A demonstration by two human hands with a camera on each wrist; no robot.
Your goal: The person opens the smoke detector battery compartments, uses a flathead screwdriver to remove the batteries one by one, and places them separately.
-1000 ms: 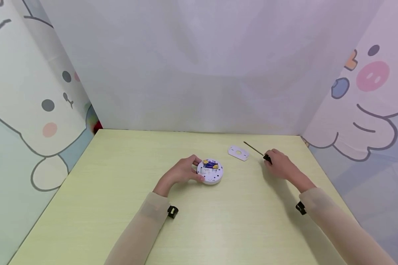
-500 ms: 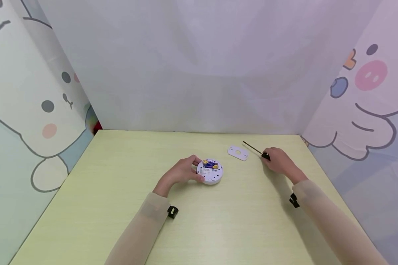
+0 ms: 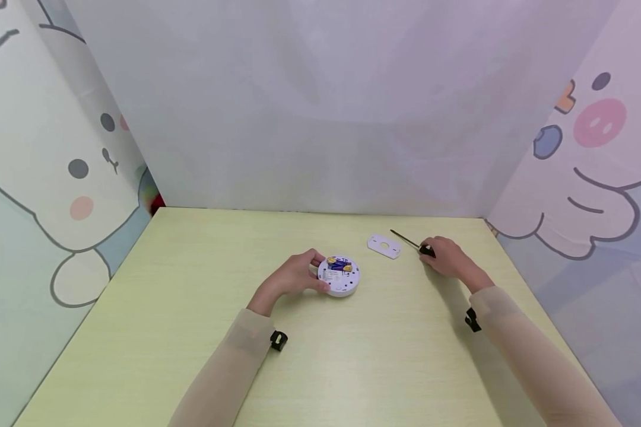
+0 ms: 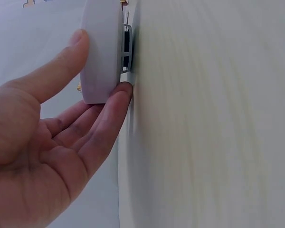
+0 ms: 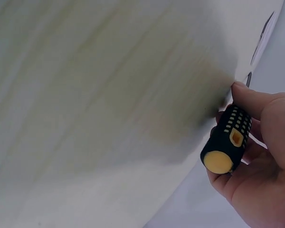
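With my left hand (image 3: 292,276) I pinch the round white device (image 3: 344,284), nearer me and left of the holed white plate (image 3: 376,244). My right hand (image 3: 448,260) grips the screwdriver (image 5: 233,137), right of that plate, tip near it.

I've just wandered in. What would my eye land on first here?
Probably the big cartoon pig on the cloth at the right. Next, the white disc, purple and yellow on top, held by the left grip near the table's middle. To its right, the right grip holds a screwdriver.
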